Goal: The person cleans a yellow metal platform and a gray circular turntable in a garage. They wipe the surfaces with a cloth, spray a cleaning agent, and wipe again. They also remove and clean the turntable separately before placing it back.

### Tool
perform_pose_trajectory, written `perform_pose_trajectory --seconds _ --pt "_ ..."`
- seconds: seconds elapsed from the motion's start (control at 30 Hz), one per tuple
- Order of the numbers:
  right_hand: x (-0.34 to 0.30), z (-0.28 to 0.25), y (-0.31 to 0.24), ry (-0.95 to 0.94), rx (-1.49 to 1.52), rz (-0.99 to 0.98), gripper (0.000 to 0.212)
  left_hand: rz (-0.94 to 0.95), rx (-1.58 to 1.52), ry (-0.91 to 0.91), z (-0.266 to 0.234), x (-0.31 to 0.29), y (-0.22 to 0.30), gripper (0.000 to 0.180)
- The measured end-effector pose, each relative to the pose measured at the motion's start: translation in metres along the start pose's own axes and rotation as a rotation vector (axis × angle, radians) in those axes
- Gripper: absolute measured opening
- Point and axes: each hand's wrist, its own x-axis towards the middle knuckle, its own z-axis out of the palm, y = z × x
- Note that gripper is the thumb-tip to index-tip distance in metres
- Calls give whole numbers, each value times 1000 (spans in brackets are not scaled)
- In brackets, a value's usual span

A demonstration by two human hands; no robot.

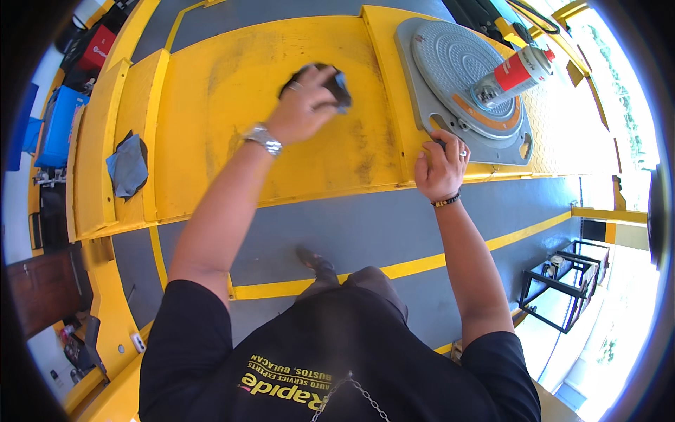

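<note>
My left hand (304, 112), slightly blurred, presses a dark rag (340, 86) against the yellow metal surface (204, 112). Its fingers are bent over the cloth, and dark smudges mark the paint around it. At the near corner of a grey turntable plate (422, 98), my right hand (444, 167) has its fingers curled on the edge beside the handle slot. What lies under those fingers is partly hidden. An aerosol can (517, 76) with a red and white label and a red top stands on the round ridged disc (457, 60).
A crumpled blue-grey rag (128, 167) lies on the left part of the yellow structure. Raised yellow ribs (387, 77) cross the surface. Below is a grey floor (365, 211) with yellow lines. A black metal frame (562, 285) stands at right, blue bins (62, 126) at far left.
</note>
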Motion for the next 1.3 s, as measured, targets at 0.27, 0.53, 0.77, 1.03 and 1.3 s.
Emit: perform_pose_trajectory --seconds 0.27,0.53,0.77,1.03,1.3 --pt "-10 -2 6 -37 -16 -14 15 106 270 -316 41 -127 92 37" --pt "-13 2 -1 -27 -31 -7 15 -420 159 156 -120 -246 51 18" --pt "-9 1 3 -41 -9 28 17 -353 536 56 -64 -191 8 39" --pt "40 -50 52 464 47 241 58 -269 417 45 -84 -223 19 23" --pt "170 -79 157 154 253 214 95 -483 175 30 -103 -232 19 14"
